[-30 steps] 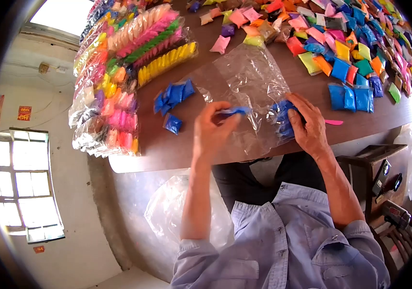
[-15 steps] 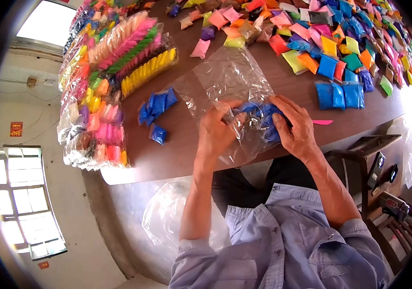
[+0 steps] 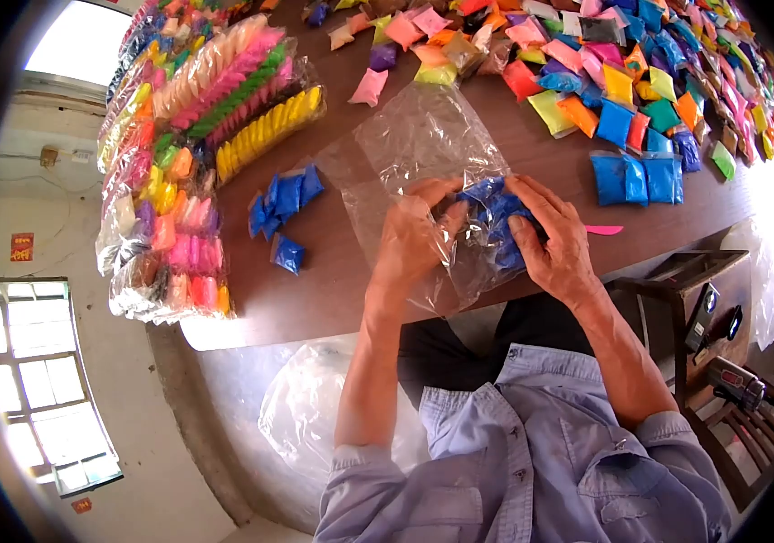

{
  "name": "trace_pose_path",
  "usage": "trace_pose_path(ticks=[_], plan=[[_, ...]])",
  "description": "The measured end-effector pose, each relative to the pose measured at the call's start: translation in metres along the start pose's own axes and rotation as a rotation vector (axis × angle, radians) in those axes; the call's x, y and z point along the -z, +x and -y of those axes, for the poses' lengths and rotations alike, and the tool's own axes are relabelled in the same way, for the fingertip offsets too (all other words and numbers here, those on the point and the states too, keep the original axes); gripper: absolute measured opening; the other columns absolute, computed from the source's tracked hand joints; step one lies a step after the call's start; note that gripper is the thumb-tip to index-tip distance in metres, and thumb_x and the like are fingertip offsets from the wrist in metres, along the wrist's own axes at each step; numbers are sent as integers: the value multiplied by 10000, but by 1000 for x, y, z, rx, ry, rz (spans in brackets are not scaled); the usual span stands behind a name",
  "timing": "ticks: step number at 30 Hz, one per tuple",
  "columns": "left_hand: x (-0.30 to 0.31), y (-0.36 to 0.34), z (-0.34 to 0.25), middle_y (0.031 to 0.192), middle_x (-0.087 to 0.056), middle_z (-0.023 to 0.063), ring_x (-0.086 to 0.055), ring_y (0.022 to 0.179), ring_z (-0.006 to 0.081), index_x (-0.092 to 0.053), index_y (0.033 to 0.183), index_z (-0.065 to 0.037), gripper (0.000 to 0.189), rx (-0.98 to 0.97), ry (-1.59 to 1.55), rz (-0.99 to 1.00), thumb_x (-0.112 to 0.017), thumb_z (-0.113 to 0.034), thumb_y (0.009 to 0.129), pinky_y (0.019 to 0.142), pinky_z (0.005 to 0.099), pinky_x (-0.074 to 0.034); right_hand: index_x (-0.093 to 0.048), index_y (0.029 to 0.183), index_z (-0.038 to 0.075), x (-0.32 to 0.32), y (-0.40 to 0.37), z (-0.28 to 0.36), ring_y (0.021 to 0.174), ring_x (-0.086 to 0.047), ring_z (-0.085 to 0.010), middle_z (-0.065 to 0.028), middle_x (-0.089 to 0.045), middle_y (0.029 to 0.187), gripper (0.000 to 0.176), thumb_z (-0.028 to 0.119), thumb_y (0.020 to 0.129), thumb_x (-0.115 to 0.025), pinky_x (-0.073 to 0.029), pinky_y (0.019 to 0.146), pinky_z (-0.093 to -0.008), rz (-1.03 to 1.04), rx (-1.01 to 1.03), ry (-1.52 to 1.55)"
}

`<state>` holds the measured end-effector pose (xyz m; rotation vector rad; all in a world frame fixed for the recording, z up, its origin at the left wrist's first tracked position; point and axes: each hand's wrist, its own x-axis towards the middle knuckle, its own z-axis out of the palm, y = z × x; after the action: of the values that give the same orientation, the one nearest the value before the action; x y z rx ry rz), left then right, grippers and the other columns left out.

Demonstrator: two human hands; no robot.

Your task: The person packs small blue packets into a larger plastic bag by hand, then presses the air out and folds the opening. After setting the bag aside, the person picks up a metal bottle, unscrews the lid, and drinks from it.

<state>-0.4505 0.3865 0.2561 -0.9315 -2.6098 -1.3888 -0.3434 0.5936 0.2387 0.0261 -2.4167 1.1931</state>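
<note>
A clear plastic bag [image 3: 432, 122] lies on the table in front of me, with several small blue packets [image 3: 496, 217] inside its near right part. My left hand [image 3: 414, 233] is inside the bag, seen through the film; its thumb and fingers are apart beside the blue packets. From the right, my right hand [image 3: 552, 237] grips the bag's side around the packets, thumb on top and fingers stretched along the edge. Left of the bag sits a loose cluster of blue packets [image 3: 287, 195], with a single blue packet [image 3: 287, 253] just nearer to me.
Bagged rows of coloured packets [image 3: 197, 136] are stacked along the table's left side. A large pile of loose coloured packets [image 3: 586, 72] covers the far right. Larger blue packets [image 3: 636, 178] and a pink strip [image 3: 604, 230] lie right of my hand. A wooden stool [image 3: 686, 271] stands below the right edge.
My left hand has drawn back slightly from the blue packets, and its thumb now shows more plainly. The packets look more bunched against my right hand, which stays in place.
</note>
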Motion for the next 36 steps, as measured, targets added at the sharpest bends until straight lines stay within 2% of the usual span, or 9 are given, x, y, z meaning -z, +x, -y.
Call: trace_pose_path(ticks=[4, 6, 13, 19, 21, 25, 30, 33, 36], plan=[[2, 6, -2, 1115, -770, 223, -744, 1042, 390, -761, 1206, 6, 287, -83, 2, 16, -778, -92, 937, 914, 435, -582, -659, 1463, 79, 0, 0, -1, 1313, -652, -352, -161, -670, 1471, 456, 156, 1016, -696, -480, 1052, -441, 4, 5, -12], [3, 10, 0, 1146, -771, 227, -743, 1056, 389, -757, 1226, 10, 303, 23, -119, 125, -760, -67, 932, 931, 427, -575, -655, 1470, 80, 0, 0, 1, 1313, -653, -350, -161, -668, 1475, 461, 157, 1017, -696, -480, 1053, -440, 2, 6, -8], [-9, 8, 16, 1158, -771, 225, -742, 1044, 378, -756, 1254, -10, 316, -75, -229, 82, -725, -47, 943, 933, 418, -572, -654, 1472, 77, -1, 0, -2, 1314, -652, -352, -162, -666, 1478, 471, 155, 1010, -703, -481, 1059, -438, -13, 23, -17], [3, 12, -8, 1136, -783, 201, -746, 1013, 342, -758, 1276, -44, 338, 30, -136, 163, -707, -18, 942, 884, 413, -570, -665, 1454, 71, -1, -1, -1, 1307, -659, -349, -163, -679, 1460, 479, 126, 980, -715, -483, 1058, -433, -19, 8, 3], [10, 10, -21, 1119, -782, 205, -746, 1006, 348, -751, 1293, -46, 358, 309, -195, 286, -716, -18, 938, 869, 415, -571, -671, 1445, 71, 1, -2, -1, 1301, -663, -349, -163, -685, 1450, 482, 118, 967, -719, -483, 1056, -432, -18, 19, 33], [-1, -11, -1, 1112, -776, 190, -737, 967, 297, -750, 1305, -52, 375, 267, -229, 255, -727, -11, 934, 845, 375, -567, -685, 1422, 74, 6, -4, -1, 1288, -672, -351, -167, -697, 1430, 490, 117, 937, -729, -480, 1051, -439, 38, 31, 67], [-5, -14, 0, 1058, -742, 177, -683, 888, 261, -754, 1291, -28, 360, -23, -183, 72, -720, 14, 935, 803, 356, -544, -680, 1426, 72, 7, -2, 2, 1296, -664, -361, -179, -688, 1437, 488, 144, 944, -712, -473, 1055, -461, 58, 31, 30], [-1, -15, -16, 1043, -733, 192, -688, 883, 309, -753, 1267, -7, 336, 128, -296, 117, -717, 19, 935, 794, 405, -542, -669, 1434, 59, 4, -2, 3, 1307, -654, -368, -189, -674, 1455, 492, 156, 952, -690, -470, 1057, -466, 38, 29, 31], [-2, -11, -13, 1039, -727, 188, -677, 860, 299, -747, 1258, 2, 323, 43, -225, 117, -717, 25, 938, 766, 404, -532, -659, 1441, 47, 4, -2, 3, 1318, -645, -372, -195, -660, 1472, 497, 156, 956, -673, -468, 1061, -468, 32, 31, 22]])
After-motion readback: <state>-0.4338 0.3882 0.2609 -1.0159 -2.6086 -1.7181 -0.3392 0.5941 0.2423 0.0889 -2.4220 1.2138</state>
